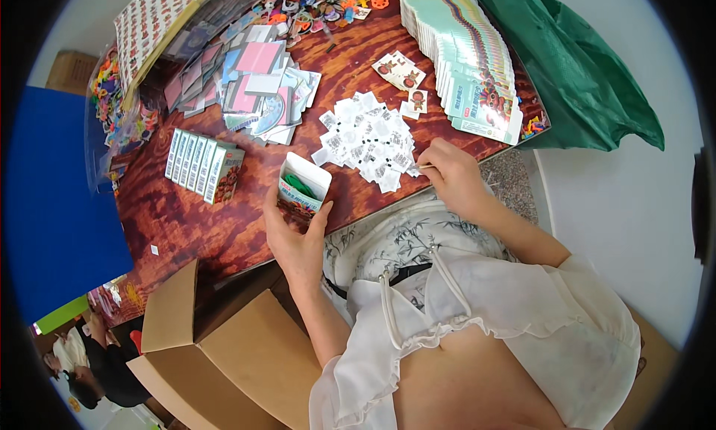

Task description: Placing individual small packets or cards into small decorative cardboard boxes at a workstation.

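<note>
My left hand (294, 240) is closed round a small open carton (307, 173), mostly white and green, tilted with its flap up. Something green (298, 185) shows inside it. At the right edge of a heap of small white printed packets (365, 139), my right hand (455, 178) pinches a small thing between thumb and fingertips, too small to name. To the left of the carton stands a row of several filled-out, closed small cartons (201, 165). Behind the heap lie small cards with brown cartoon figures (399, 70).
A long stack of flat, unfolded cartons (466, 64) lies at the right, beside a green plastic sheet (582, 72). Pink and grey cards (257, 87) and colourful small plastic pieces (328, 8) lie farther back. An open cardboard box (224, 348) stands below the table's front edge.
</note>
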A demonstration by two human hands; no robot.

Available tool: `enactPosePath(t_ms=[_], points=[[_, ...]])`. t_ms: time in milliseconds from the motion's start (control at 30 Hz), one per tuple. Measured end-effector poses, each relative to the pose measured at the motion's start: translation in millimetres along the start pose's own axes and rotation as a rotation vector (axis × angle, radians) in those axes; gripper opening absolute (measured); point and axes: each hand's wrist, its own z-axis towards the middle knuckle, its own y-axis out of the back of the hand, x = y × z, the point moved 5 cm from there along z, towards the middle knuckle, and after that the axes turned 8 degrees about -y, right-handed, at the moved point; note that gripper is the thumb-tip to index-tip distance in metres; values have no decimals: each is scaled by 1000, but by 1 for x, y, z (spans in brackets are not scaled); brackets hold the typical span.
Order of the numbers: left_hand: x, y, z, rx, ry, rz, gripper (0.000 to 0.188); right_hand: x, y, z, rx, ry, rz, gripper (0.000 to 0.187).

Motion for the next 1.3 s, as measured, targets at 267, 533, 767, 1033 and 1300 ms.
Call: enactPosePath(t_ms=[267, 533, 767, 1033, 1300], points=[[2, 1, -3, 19, -136, 54, 73, -26, 8, 8, 207, -363, 541, 8], [-8, -25, -10, 157, -165, 94, 74, 19, 22, 43, 273, -267, 739, 6], [-9, -31, -11, 139, -95, 76, 75, 97, -8, 57, 306, 98, 488, 11], [-20, -28, -13, 54, -281, 345, 75, 111, -28, 54, 295, 291, -21, 17], [-16, -31, -13, -17, -297, 313, 77, 118, -22, 55, 177, 301, 6, 16]])
